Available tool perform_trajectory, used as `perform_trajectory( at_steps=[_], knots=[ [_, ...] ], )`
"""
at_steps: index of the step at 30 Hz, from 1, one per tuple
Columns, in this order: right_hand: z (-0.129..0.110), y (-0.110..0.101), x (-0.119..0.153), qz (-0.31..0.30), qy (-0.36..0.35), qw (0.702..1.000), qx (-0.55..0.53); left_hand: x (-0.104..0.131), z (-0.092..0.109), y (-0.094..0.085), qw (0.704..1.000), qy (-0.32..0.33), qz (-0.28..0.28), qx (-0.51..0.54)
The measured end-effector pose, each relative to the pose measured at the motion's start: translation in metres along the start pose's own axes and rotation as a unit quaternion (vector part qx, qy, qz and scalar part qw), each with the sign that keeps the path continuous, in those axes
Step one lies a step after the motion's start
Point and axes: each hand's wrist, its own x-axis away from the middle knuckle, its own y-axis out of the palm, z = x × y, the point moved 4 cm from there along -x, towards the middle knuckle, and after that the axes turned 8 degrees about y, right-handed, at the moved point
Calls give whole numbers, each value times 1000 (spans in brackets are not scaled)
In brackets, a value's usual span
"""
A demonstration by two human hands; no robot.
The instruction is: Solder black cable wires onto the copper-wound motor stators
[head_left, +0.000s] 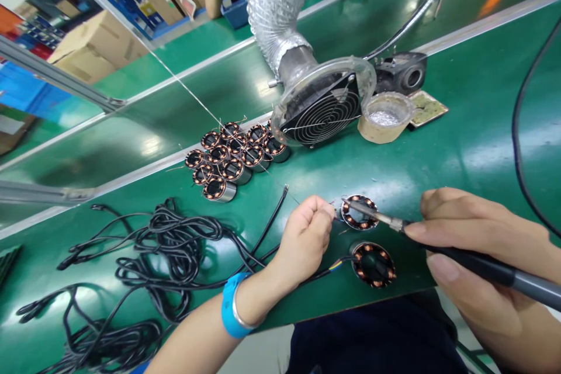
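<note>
Gripping a soldering iron (482, 266), the right hand (486, 228) has its fingers closed around the dark handle, the tip at the rim of a copper-wound ring (360, 221). Just beside that ring, the left hand (307, 239) pinches a thin wire (193, 94), fingertips pressed together. A second ring (373, 265) stands closer to the near edge of the bench (473, 128), coloured leads (336, 265) reaching it. More wound cores (230, 169) are grouped by the far edge, next to a fan (326, 108); looped black cables (173, 231) lie toward the left end.
</note>
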Motion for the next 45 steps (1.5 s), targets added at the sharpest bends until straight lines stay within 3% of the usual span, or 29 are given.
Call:
perform_trajectory(
  at_steps=[2,6,8,11,15,17,19,22,25,29,32,41,45],
  knots=[
    [1,0,3,-11,20,1000,-5,0,0,0,1000,-1,1,2],
    [2,4,2,35,29,999,-29,0,1,1,1000,1,-6,3],
    [4,8,-3,53,-13,997,-51,0,1,1,1000,2,-8,6],
    [6,13,-8,84,-134,984,-84,0,0,1,1000,-1,-9,15],
    [19,22,-13,99,-115,982,-112,0,-1,0,999,-7,-26,21],
    [22,28,-14,81,-97,988,-89,0,-3,-1,999,-9,-49,11],
    [21,38,-16,24,-100,994,-38,2,-3,-3,997,2,-77,-16],
    [17,49,-18,-49,-138,989,-8,6,-1,-6,991,37,-105,-75],
    [16,51,-18,-46,-157,987,-3,9,7,-7,978,72,-117,-157],
    [19,47,-17,-29,-126,992,-8,12,25,-5,924,164,-118,-324],
    [18,49,-15,-53,-130,990,-12,12,30,-5,902,187,-119,-371],
    [18,54,-12,-43,-134,990,10,8,30,-8,911,168,-136,-351],
    [20,55,-9,-54,-147,986,49,3,16,-7,972,30,-172,-157]
  ],
)
